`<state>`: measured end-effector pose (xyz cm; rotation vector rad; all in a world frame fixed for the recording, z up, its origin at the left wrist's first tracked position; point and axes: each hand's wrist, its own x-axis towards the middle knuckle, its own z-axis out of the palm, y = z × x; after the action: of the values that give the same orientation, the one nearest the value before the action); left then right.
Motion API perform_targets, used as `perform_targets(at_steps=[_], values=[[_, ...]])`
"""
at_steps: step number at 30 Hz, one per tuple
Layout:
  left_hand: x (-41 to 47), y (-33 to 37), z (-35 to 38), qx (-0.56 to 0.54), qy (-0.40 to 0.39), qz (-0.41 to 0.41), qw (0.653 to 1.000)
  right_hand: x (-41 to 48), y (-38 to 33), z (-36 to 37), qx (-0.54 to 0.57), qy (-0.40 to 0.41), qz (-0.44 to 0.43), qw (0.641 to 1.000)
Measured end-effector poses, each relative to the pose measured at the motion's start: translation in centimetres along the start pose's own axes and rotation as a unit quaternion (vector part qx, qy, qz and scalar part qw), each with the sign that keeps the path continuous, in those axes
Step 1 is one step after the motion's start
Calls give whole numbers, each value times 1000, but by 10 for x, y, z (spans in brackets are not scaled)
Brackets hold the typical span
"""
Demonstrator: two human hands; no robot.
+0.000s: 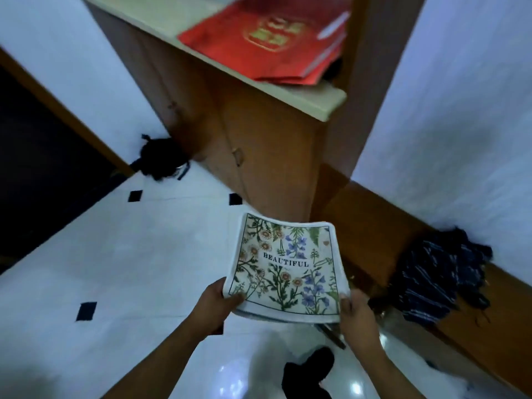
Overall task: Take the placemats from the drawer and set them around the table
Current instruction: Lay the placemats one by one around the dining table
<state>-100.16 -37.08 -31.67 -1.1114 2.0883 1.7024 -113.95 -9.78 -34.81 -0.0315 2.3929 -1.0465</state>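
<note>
Holding the placemats (285,269) from both near corners, the two hands carry a small stack out over the white tiled floor (121,269); the left hand (214,302) has its grip closed on the near left corner, thumb lying on the printed face and fingers hidden underneath; the right hand (358,315) has its grip closed on the near right corner in the same way, thumb on top at the edge; the top placemat shows flowers, green stems and the word BEAUTIFUL inside a thin dark border, and it bows slightly upward at its far edge; how many mats lie under it cannot be told, though at least one more edge shows beneath the near side. Below the placemats, a dark foot (311,367) stands on the glossy floor; to the right of the placemats, a dark blue striped cloth (431,283) lies heaped against a wooden skirting at the foot of the white wall; beyond the placemats stands a wooden cabinet (259,156) with closed doors and a pale top; on that top, farther still, rests a red folder (259,44) with a gold emblem; to the left of the cabinet's base, a black bundle (161,159) sits on the floor against the wall; the whole view is somewhat blurred.
</note>
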Motion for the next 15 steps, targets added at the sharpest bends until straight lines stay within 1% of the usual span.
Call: perform_targets(at_steps=[4,8,12,15], values=[[-77,-16,-75,-20,122,50,991,-43,-72,37,-61,-8,-124,990],[-172,-55,-166,-50,239,60,968,-102,-148,106,-90,-39,-224,970],[-267,-110,-240,-99,359,51,927,-170,-223,184,-86,-84,-330,936],[-332,-154,-276,-158,444,34,881,-218,-269,244,-79,-142,-404,900]])
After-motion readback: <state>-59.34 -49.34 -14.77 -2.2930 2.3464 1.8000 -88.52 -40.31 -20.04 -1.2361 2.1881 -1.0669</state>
